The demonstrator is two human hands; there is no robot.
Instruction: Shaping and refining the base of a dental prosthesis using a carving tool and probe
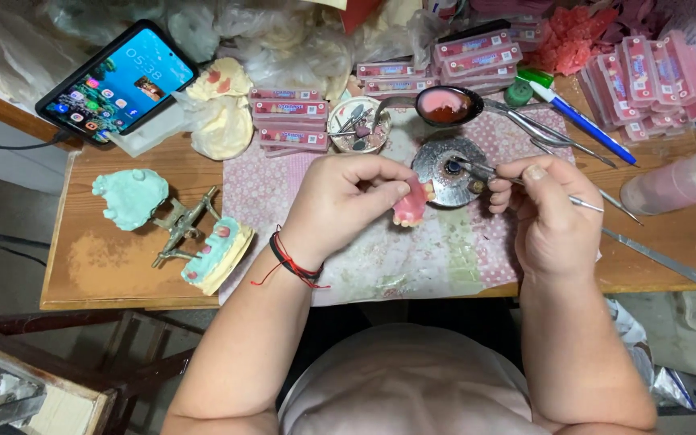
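My left hand (346,201) grips a pink wax denture with teeth (411,206) just above the patterned mat (380,258). Its wrist wears a red and black cord bracelet. My right hand (545,213) holds a thin metal instrument (517,182) like a pen. The instrument's tip reaches left over a round metal burner (445,171), close to the denture. The two hands are a few centimetres apart above the middle of the wooden table (114,266).
A spoon of melted pink wax (448,105) lies behind the burner. Pink tooth boxes (290,121) are stacked at the back, more (646,84) at right. A smartphone (118,82), green plaster casts (130,196) and a metal articulator (183,225) are left. Loose tools (654,254), a bottle (674,184) sit right.
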